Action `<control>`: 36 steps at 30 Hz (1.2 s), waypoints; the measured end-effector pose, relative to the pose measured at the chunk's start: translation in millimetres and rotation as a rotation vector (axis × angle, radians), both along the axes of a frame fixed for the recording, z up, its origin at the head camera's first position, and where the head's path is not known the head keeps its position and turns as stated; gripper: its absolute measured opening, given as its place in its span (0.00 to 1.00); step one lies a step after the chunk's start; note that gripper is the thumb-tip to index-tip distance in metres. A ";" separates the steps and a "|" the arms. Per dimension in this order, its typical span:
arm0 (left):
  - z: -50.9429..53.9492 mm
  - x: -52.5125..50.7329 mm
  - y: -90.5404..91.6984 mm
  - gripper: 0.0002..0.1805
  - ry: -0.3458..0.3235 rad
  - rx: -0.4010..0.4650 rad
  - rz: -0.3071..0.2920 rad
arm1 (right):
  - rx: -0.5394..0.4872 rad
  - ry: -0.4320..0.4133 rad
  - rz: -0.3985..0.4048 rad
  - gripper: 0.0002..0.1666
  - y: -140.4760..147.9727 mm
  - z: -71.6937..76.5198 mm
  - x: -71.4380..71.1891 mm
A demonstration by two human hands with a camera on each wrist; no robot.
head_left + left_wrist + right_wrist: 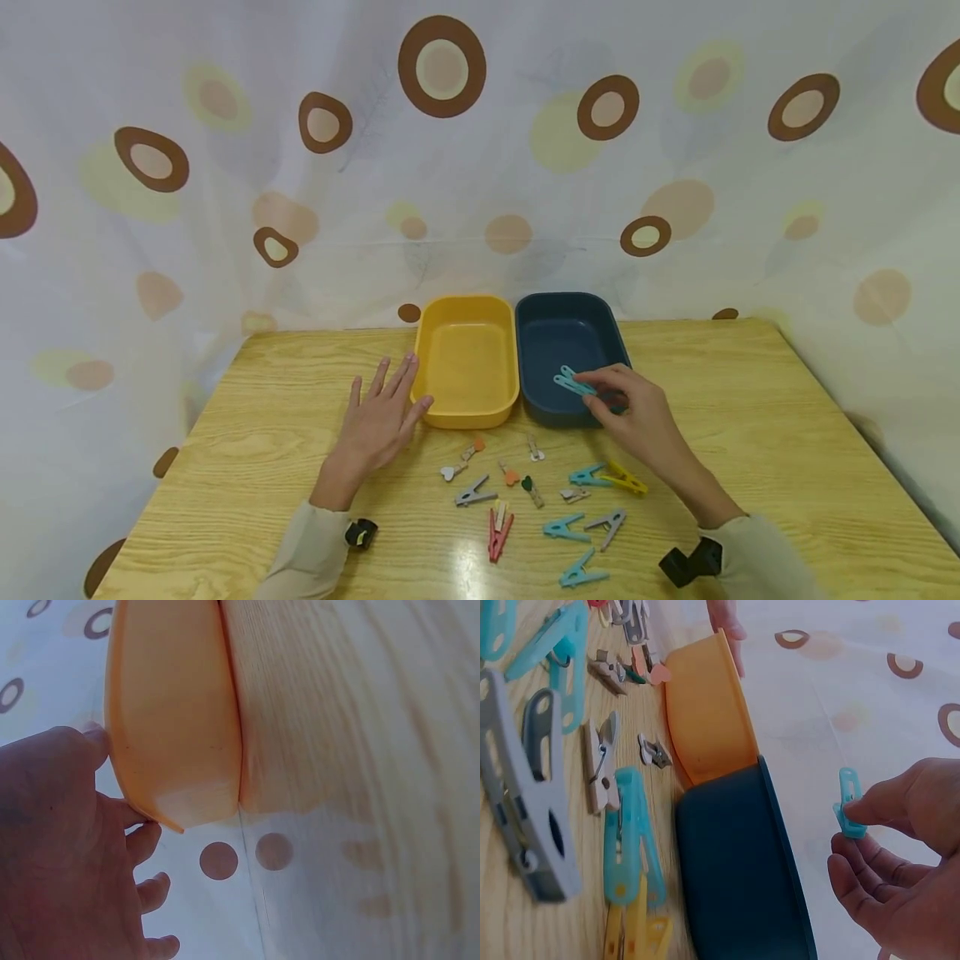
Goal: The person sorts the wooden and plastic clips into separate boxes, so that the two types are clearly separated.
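My right hand (637, 410) pinches a light-blue clothespin (574, 382) between thumb and fingertips, over the near part of the dark blue tub (558, 418). In the right wrist view that clothespin (850, 806) stands out from the thumb, above the tub's rim. My left hand (378, 421) lies with its fingers spread at the left side of the yellow tub (465, 420). The left wrist view has the thumb and a finger of this hand (71, 840) touching the yellow tub's rim (154, 819).
Loose on the wooden table (300, 375) lie several plastic clothespins, such as a grey one (474, 492), a red one (498, 537) and a yellow one (626, 478). Small wooden pegs with heart shapes (510, 475) lie among them. A patterned sheet (480, 200) hangs behind.
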State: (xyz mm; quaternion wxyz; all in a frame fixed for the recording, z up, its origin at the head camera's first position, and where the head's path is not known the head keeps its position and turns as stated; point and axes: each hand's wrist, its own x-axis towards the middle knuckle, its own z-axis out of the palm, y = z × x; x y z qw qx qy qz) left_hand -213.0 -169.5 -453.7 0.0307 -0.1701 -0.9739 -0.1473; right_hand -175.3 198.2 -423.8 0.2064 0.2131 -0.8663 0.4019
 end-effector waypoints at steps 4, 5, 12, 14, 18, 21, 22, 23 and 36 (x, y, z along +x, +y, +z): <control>-1.4 -0.5 1.1 0.40 -0.011 -0.004 -0.003 | 0.000 -0.014 0.013 0.16 -9.3 1.6 -4.3; -1.9 -0.7 1.4 0.40 -0.011 -0.005 -0.004 | 0.001 -0.016 0.014 0.16 -11.7 1.7 -5.8; -3.2 -1.9 2.6 0.40 0.007 -0.007 -0.005 | 0.016 -0.060 0.023 0.16 -30.5 6.1 -19.8; -2.7 -2.0 3.0 0.40 0.012 -0.005 -0.008 | 0.016 -0.070 0.029 0.15 -35.6 7.7 -24.1; -2.1 -2.8 4.1 0.40 0.021 -0.005 -0.012 | 0.013 -0.074 0.052 0.15 -45.0 8.8 -32.9; -1.3 -3.2 4.8 0.40 0.020 -0.011 -0.013 | 0.012 -0.077 0.072 0.14 -52.5 8.7 -39.4; -1.1 -3.4 5.1 0.40 0.019 -0.012 -0.012 | 0.010 -0.078 0.078 0.15 -55.2 8.6 -41.5; -0.8 -3.6 5.5 0.40 0.017 -0.012 -0.012 | 0.009 -0.081 0.084 0.15 -58.0 8.7 -43.6; -0.4 -0.7 1.8 0.41 -0.001 -0.022 -0.003 | 0.008 -0.151 0.160 0.14 -99.0 5.0 -62.7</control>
